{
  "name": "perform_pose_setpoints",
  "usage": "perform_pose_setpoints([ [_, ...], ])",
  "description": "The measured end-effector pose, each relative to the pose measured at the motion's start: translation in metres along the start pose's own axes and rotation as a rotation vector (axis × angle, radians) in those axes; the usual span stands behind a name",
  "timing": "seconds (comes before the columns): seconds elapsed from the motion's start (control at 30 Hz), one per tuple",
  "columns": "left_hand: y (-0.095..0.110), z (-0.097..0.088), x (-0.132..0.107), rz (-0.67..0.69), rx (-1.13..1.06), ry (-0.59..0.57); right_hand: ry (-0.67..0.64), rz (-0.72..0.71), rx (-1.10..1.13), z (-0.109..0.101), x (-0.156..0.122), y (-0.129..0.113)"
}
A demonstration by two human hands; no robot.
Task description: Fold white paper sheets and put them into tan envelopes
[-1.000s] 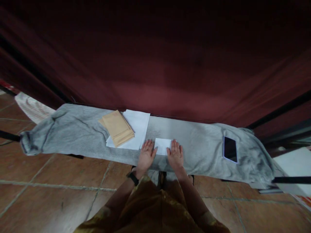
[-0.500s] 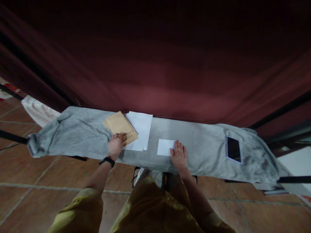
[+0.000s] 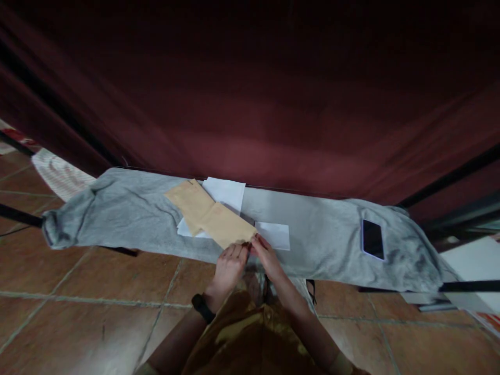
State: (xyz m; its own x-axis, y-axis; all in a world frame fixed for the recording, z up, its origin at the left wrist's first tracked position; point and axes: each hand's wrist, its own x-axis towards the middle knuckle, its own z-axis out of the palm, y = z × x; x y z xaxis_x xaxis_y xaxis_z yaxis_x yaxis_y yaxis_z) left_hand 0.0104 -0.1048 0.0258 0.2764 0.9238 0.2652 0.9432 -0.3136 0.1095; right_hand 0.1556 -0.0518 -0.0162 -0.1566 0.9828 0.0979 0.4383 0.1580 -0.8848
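Observation:
A tan paper envelope [image 3: 228, 224] slants across the middle of the cloth, its near corner gripped by both hands. My left hand [image 3: 232, 264] has its fingers closed on the envelope's near edge. At the right corner, my right hand [image 3: 265, 255] pinches the same envelope. More tan envelopes [image 3: 183, 195] lie behind it to the left, on top of a stack of white paper sheets [image 3: 228, 192]. A small folded white sheet [image 3: 278, 236] lies flat just right of the held envelope, partly behind my right hand.
Grey cloth [image 3: 320, 229] covers the narrow bench or table. A phone [image 3: 372, 239] with a pale purple edge lies on its right part. Dark red fabric [image 3: 250, 130] hangs along the far edge. Black bars [image 3: 469, 286] stick out at the ends, above a tiled floor [image 3: 97, 323].
My left hand has drawn one envelope off the pile, right and toward me. My right hand has left the small white sheet, moved left and taken hold of the envelope's corner.

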Motion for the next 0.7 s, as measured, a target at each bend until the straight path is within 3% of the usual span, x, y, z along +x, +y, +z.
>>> perform_pose_setpoints([
  [0.1, 0.015, 0.011, -0.008, 0.030, -0.076, 0.000, -0.131, 0.187, 0.359, -0.001, -0.006, -0.008],
  [0.2, 0.013, 0.013, -0.011, 0.039, -0.147, 0.018, -0.133, 0.279, 0.540, -0.012, -0.013, -0.005],
  [0.37, -0.016, -0.004, -0.009, 0.177, -0.084, -0.043, -0.056, 0.238, 0.389, -0.039, -0.023, 0.001],
  [0.5, -0.036, -0.018, 0.004, 0.288, -0.037, -0.123, -0.119, 0.142, 0.235, -0.065, -0.029, 0.004],
  [0.6, -0.036, -0.022, 0.017, 0.345, -0.063, -0.173, -0.225, 0.084, 0.264, -0.081, -0.033, 0.011],
  [0.7, -0.026, -0.017, 0.025, 0.375, -0.104, -0.230, -0.230, 0.062, 0.291, -0.091, -0.038, 0.018],
])
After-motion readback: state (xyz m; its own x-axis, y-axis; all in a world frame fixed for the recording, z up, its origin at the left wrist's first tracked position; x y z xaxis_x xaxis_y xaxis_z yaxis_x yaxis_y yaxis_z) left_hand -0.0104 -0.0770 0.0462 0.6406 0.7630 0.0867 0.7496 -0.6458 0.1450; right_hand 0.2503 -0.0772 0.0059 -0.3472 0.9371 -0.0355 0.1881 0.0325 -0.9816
